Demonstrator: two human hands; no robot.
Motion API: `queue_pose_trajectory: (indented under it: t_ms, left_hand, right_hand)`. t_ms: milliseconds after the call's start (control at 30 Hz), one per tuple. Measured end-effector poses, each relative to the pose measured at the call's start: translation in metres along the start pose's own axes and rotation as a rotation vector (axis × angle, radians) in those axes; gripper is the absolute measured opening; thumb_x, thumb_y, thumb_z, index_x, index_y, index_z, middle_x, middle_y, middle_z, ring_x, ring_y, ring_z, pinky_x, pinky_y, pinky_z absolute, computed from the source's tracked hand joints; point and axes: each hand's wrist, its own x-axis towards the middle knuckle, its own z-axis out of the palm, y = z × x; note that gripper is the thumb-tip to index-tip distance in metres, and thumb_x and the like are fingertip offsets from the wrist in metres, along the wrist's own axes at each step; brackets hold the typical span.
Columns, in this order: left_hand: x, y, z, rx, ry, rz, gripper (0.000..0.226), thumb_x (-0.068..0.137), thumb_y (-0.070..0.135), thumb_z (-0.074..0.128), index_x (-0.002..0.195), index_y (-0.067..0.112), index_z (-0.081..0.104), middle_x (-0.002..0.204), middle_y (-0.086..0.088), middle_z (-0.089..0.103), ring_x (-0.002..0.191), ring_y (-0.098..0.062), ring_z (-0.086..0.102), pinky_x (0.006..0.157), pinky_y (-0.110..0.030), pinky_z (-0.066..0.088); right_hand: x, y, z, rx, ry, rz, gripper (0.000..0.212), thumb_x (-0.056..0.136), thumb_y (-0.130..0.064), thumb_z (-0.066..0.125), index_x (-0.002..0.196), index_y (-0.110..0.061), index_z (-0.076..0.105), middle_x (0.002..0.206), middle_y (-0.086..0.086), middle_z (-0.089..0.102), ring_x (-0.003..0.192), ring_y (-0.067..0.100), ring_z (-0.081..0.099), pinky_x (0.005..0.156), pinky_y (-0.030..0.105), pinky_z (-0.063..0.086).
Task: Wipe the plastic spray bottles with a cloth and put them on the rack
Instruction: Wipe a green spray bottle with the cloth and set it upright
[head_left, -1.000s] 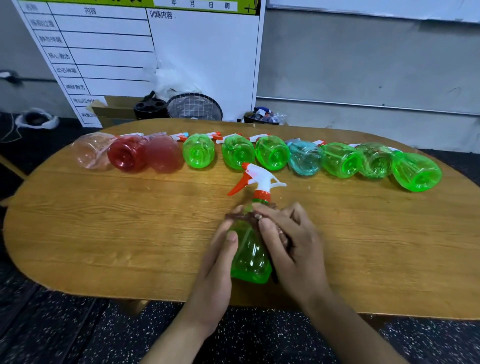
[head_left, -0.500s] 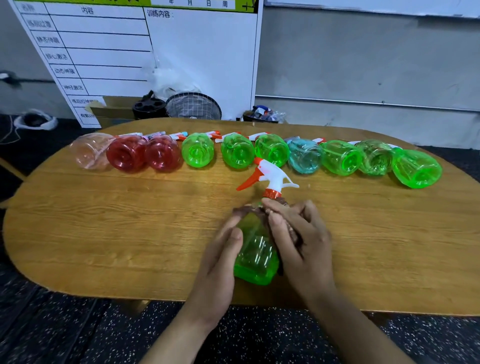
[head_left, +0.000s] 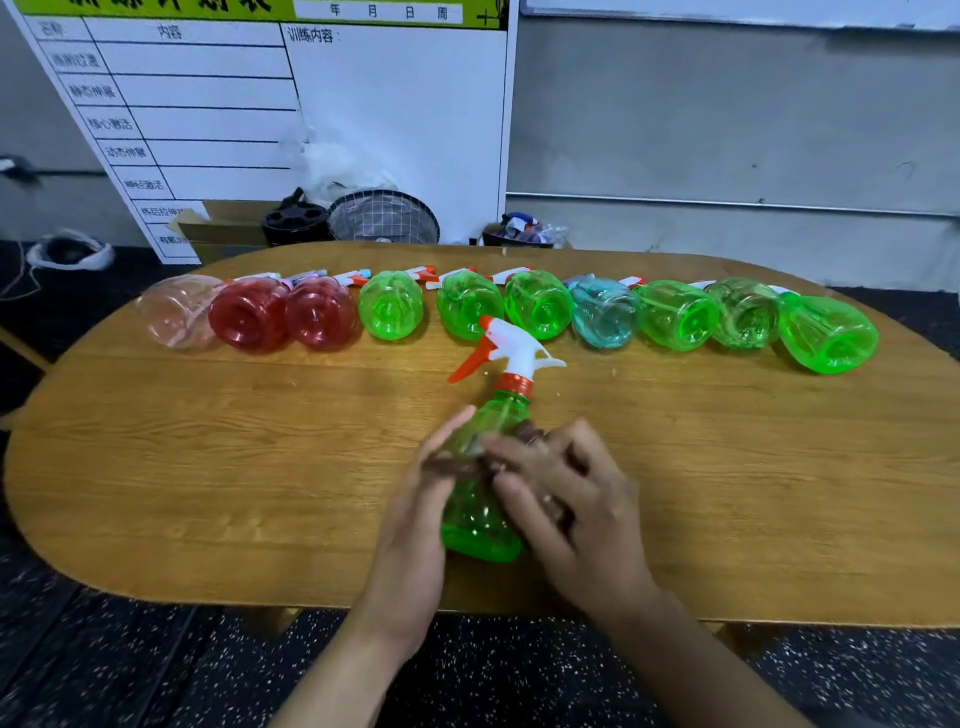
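Observation:
A green spray bottle (head_left: 480, 519) with a white and orange trigger head (head_left: 511, 351) lies on the wooden table (head_left: 234, 467), head pointing away from me. My left hand (head_left: 415, 530) grips its left side. My right hand (head_left: 566, 499) presses a small brownish cloth (head_left: 532, 431) against the bottle's upper right side; the cloth is mostly hidden under the fingers and blurred. A row of several more bottles lies along the table's far side, bases toward me: pink (head_left: 176, 312), red (head_left: 249, 314), green (head_left: 389, 306), light blue (head_left: 605, 312), green (head_left: 826, 332).
A white board (head_left: 260, 104) with a printed table leans on the wall behind the table. A cardboard box (head_left: 223, 228), a black object (head_left: 293, 221) and a mesh basket (head_left: 384, 215) sit on the floor beyond the far edge. No rack is visible.
The held bottle has turned so its head swings right and farther from me. My right hand with the cloth has slid down along the bottle's body.

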Motion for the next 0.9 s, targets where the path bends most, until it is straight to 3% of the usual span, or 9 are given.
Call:
queue_pose_trajectory:
  t_ms: [100, 167, 267, 467, 600, 733, 833, 900]
  left_hand:
    - [-0.003, -0.003, 0.008, 0.019, -0.037, -0.024, 0.036, 0.102, 0.041, 0.046, 0.124, 0.047, 0.074, 0.132, 0.005, 0.074, 0.127, -0.018, 0.068, 0.101, -0.041, 0.056]
    - [-0.003, -0.004, 0.007, -0.007, -0.027, -0.033, 0.035, 0.103, 0.043, 0.048, 0.128, 0.045, 0.072, 0.135, 0.001, 0.073, 0.13, -0.024, 0.066, 0.104, -0.045, 0.054]
    - [0.0, -0.001, -0.002, -0.035, 0.036, -0.025, 0.042, 0.105, 0.049, 0.047, 0.144, 0.044, 0.061, 0.146, -0.001, 0.066, 0.137, -0.025, 0.061, 0.116, -0.057, 0.043]
    - [0.002, 0.013, -0.008, -0.136, 0.085, -0.016, 0.043, 0.11, 0.04, 0.045, 0.151, 0.029, 0.054, 0.143, -0.007, 0.069, 0.133, -0.028, 0.065, 0.113, -0.05, 0.045]
    - [-0.003, 0.013, 0.003, -0.032, 0.036, -0.04, 0.054, 0.096, 0.066, 0.058, 0.144, 0.042, 0.06, 0.145, -0.001, 0.067, 0.136, -0.024, 0.062, 0.114, -0.058, 0.045]
    - [-0.008, 0.008, 0.009, -0.02, -0.057, -0.057, 0.044, 0.101, 0.052, 0.055, 0.143, 0.04, 0.062, 0.141, -0.004, 0.069, 0.132, -0.028, 0.065, 0.106, -0.056, 0.053]
    - [-0.01, 0.009, 0.009, 0.046, -0.095, -0.021, 0.078, 0.082, 0.068, 0.079, 0.149, 0.039, 0.053, 0.142, -0.002, 0.068, 0.133, -0.023, 0.064, 0.104, -0.041, 0.057]
    - [-0.01, 0.01, 0.01, 0.023, -0.104, -0.006, 0.092, 0.07, 0.064, 0.09, 0.151, 0.042, 0.05, 0.144, 0.0, 0.067, 0.135, -0.021, 0.063, 0.11, -0.04, 0.054]
  right_hand:
    - [0.007, 0.007, -0.005, 0.036, 0.103, 0.165, 0.034, 0.106, -0.047, 0.052, 0.127, -0.028, 0.073, 0.094, -0.006, 0.048, 0.084, 0.005, 0.055, 0.073, 0.018, 0.046]
    - [0.004, 0.004, -0.004, 0.049, 0.078, 0.155, 0.036, 0.106, -0.046, 0.053, 0.128, -0.026, 0.072, 0.094, -0.004, 0.048, 0.085, 0.006, 0.055, 0.072, 0.017, 0.046]
    - [-0.006, -0.01, 0.004, 0.047, -0.034, 0.032, 0.034, 0.103, -0.043, 0.062, 0.133, -0.029, 0.071, 0.097, -0.007, 0.045, 0.081, 0.0, 0.051, 0.067, 0.014, 0.043]
    - [-0.014, -0.016, 0.014, -0.076, -0.158, -0.268, 0.033, 0.098, -0.036, 0.075, 0.131, -0.031, 0.074, 0.091, 0.002, 0.049, 0.074, 0.005, 0.046, 0.062, 0.016, 0.042]
    - [-0.002, -0.002, 0.003, -0.013, -0.01, -0.043, 0.032, 0.105, -0.044, 0.059, 0.133, -0.033, 0.069, 0.097, -0.006, 0.046, 0.08, -0.002, 0.049, 0.064, 0.019, 0.047]
    - [0.007, 0.007, -0.006, 0.012, 0.09, 0.09, 0.034, 0.109, -0.043, 0.05, 0.129, -0.024, 0.07, 0.094, -0.004, 0.049, 0.085, 0.003, 0.054, 0.07, 0.016, 0.045]
    - [0.009, 0.005, -0.007, 0.06, 0.067, 0.11, 0.035, 0.108, -0.043, 0.051, 0.13, -0.022, 0.07, 0.094, -0.004, 0.048, 0.088, 0.005, 0.054, 0.075, 0.015, 0.044]
    - [0.01, 0.001, -0.006, 0.137, 0.079, 0.18, 0.035, 0.106, -0.039, 0.053, 0.132, -0.024, 0.07, 0.093, -0.001, 0.05, 0.088, 0.006, 0.054, 0.078, 0.017, 0.044]
